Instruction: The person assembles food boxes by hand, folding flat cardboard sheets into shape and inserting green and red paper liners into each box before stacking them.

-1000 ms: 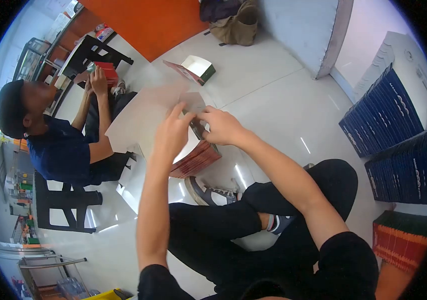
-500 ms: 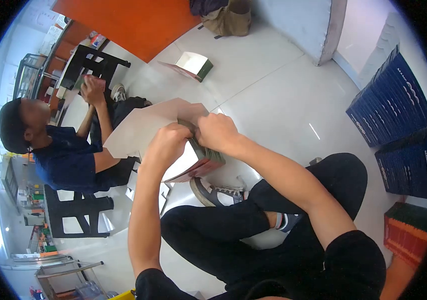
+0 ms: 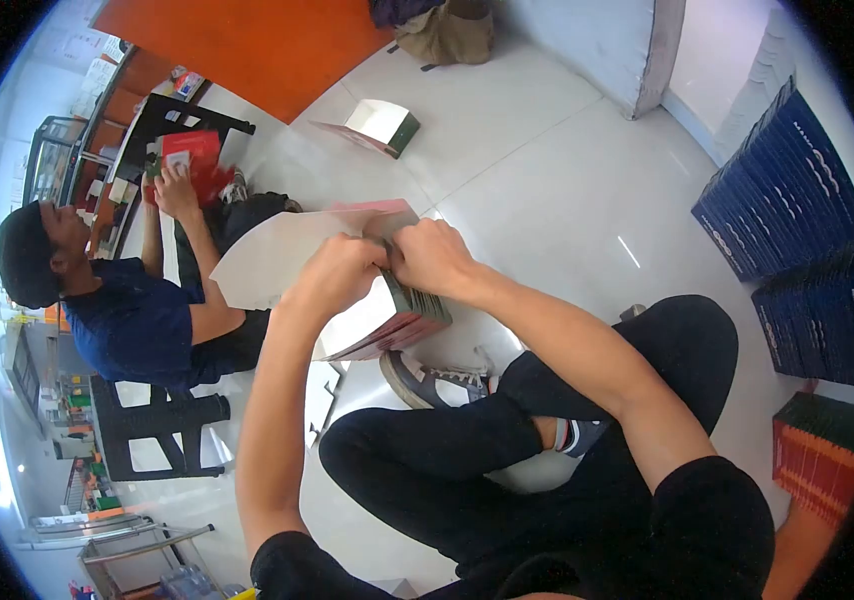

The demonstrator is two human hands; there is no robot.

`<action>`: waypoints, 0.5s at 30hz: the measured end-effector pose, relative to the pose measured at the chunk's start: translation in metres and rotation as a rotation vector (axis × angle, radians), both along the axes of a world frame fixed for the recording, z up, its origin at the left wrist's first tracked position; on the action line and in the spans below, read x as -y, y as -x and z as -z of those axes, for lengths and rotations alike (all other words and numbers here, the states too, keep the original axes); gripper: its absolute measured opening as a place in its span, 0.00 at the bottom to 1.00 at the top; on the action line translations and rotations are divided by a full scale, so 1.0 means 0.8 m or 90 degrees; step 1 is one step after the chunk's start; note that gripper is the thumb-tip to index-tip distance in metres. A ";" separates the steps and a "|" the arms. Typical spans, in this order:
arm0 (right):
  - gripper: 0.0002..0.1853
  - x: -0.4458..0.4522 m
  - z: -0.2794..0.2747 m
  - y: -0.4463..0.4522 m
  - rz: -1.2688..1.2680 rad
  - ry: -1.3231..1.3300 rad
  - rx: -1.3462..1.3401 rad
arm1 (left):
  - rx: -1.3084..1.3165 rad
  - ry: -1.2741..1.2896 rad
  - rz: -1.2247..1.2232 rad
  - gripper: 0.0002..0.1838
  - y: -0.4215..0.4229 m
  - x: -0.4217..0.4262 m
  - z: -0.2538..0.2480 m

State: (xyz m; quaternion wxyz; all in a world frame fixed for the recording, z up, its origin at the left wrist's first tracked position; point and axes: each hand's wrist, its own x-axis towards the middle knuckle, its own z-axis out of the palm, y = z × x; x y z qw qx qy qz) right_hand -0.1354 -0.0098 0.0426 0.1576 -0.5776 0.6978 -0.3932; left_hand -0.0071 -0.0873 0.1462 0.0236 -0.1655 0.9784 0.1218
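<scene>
My left hand (image 3: 339, 274) and my right hand (image 3: 436, 259) meet close together in front of me, fingers closed on the edge of a pale cardboard sheet (image 3: 267, 255). The sheet fans out to the left behind my left hand, and a pinkish flap (image 3: 384, 208) stands up beyond the knuckles. Directly below my hands is a stack of folded cardboard (image 3: 387, 325) with a white face and green and reddish edges. My fingers hide where sheet and stack meet.
A co-worker (image 3: 147, 310) sits at the left, holding a red and green box (image 3: 190, 155). An open box (image 3: 382, 128) lies on the floor ahead. Blue stacks (image 3: 787, 195) and an orange-green stack (image 3: 819, 455) stand at the right. Black stools (image 3: 162, 425) are at the left.
My hands stay together at the stack while the pale sheet shifts and bends, its pinkish flap now more raised. The co-worker's red box has opened out and come into clearer view.
</scene>
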 end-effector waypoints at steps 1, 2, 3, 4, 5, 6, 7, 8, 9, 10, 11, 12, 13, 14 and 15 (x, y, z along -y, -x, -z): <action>0.08 0.001 0.000 0.003 -0.004 -0.001 0.001 | 0.001 -0.001 -0.004 0.10 0.001 0.001 -0.001; 0.08 0.001 0.001 0.007 -0.037 0.019 0.007 | 0.018 -0.004 -0.011 0.10 0.002 0.002 -0.002; 0.08 0.001 0.001 0.009 -0.071 0.039 0.014 | 0.034 -0.006 -0.021 0.10 0.001 0.001 -0.002; 0.08 0.002 0.000 0.012 -0.078 0.040 0.014 | 0.035 -0.005 -0.027 0.10 0.000 -0.001 0.001; 0.09 0.002 -0.001 0.013 -0.078 0.024 0.017 | 0.083 0.026 -0.040 0.09 0.000 -0.004 0.008; 0.10 0.002 -0.002 0.014 -0.078 0.008 0.018 | 0.131 0.055 -0.052 0.08 -0.002 -0.005 0.015; 0.10 0.003 0.000 0.014 -0.080 0.007 0.017 | 0.130 0.055 -0.054 0.08 -0.010 -0.002 0.025; 0.10 0.004 0.002 0.015 -0.070 0.012 0.035 | 0.035 0.016 -0.036 0.10 -0.020 0.002 0.037; 0.10 0.003 0.000 0.017 -0.059 0.015 0.053 | -0.060 -0.025 -0.017 0.12 -0.022 -0.002 0.038; 0.10 0.003 -0.002 0.020 -0.058 0.012 0.055 | -0.059 -0.028 -0.016 0.12 -0.028 -0.008 0.038; 0.13 0.003 -0.004 0.022 -0.059 -0.014 0.067 | -0.178 0.043 -0.026 0.11 -0.036 -0.016 0.036; 0.16 0.002 -0.010 0.022 -0.061 -0.040 0.079 | -0.296 0.115 -0.038 0.11 -0.045 -0.025 0.033; 0.16 0.000 -0.016 0.022 -0.064 -0.041 0.081 | -0.294 0.115 -0.041 0.11 -0.060 -0.028 0.030; 0.18 -0.002 -0.022 0.019 -0.057 -0.063 0.103 | -0.294 0.199 -0.190 0.11 -0.081 -0.026 0.026; 0.20 -0.003 -0.028 0.015 -0.052 -0.086 0.125 | -0.290 0.284 -0.341 0.12 -0.097 -0.025 0.024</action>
